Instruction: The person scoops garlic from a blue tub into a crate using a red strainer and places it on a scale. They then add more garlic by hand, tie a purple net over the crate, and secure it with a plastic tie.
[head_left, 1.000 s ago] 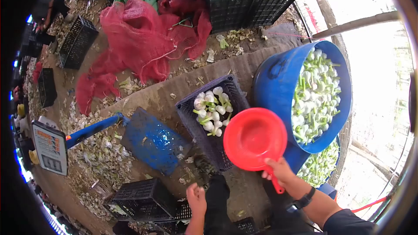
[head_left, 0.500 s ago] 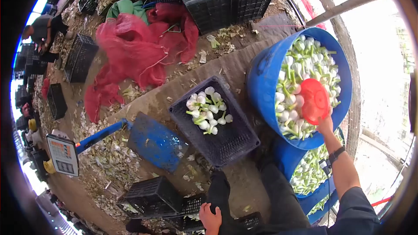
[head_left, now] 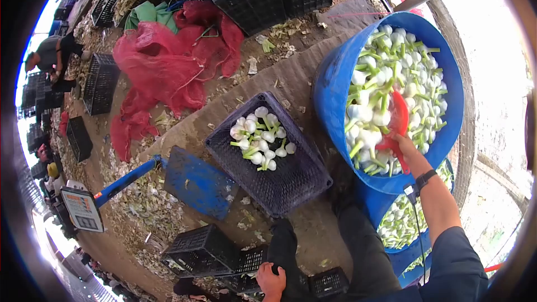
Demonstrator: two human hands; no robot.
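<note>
My right hand (head_left: 401, 151) grips the rim of a red plastic basket (head_left: 399, 113) inside a tall blue barrel (head_left: 331, 86). The basket is tipped on its side, its opening toward the left, with white garlic bulbs (head_left: 366, 137) with cut green stems crowded at its mouth. More trimmed garlic (head_left: 430, 86) fills the barrel around it. My left hand (head_left: 271, 281) rests on my leg, thumb apart from the fingers, with nothing visible in it. Between my legs and the barrel's left side, a dark purple crate (head_left: 279, 190) holds a small group of garlic bulbs (head_left: 263, 140).
A platform scale (head_left: 198, 182) with a display (head_left: 81, 209) stands left of the crate. Red mesh sacks (head_left: 162, 67) and black crates (head_left: 246, 0) lie beyond. Another blue barrel of garlic (head_left: 411, 212) stands nearer me. A person (head_left: 56, 59) works at far left.
The red basket, upside down over the garlic before, is now turned on its side and pushed into the bulbs by my right hand. My left hand stays on my leg. The view has shifted slightly.
</note>
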